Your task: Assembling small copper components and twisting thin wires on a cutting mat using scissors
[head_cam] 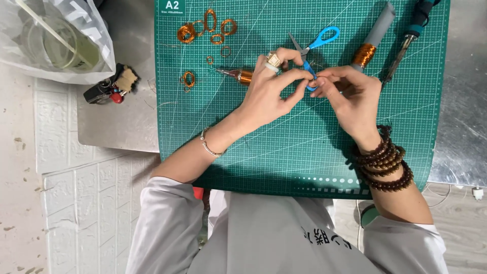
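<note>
A grey metal surface (127, 116) carries a large green cutting mat (304, 147) printed with a white grid, which lies under almost everything here. At the top left corner of the view a clear plastic bag (56, 38) rests partly on the surface, and just beside it lies a small bunch of keys with a tassel (109, 87).

Both hands meet over the middle of the mat. The left hand (269, 96) wears a chunky ring and a slim bracelet; its fingers (299, 76) are curled in and pinched against those of the other hand. The right hand (350, 99), its wrist wrapped in dark beaded bracelets (385, 165), has its fingers (324, 81) clenched at the same spot. Whatever small thing they pinch is hidden between the fingertips, so I cannot tell what it is.

Blue-handled scissors (317, 40) lie on the mat, touching or just behind the pinching fingers. Up and to the right lies a grey rod wound with copper wire (373, 40), with a soldering iron (411, 35) next to it. A smaller copper-wound tool (238, 76) lies just left of the left hand. Several small copper wire coils (205, 28) sit scattered near the mat's top left.
</note>
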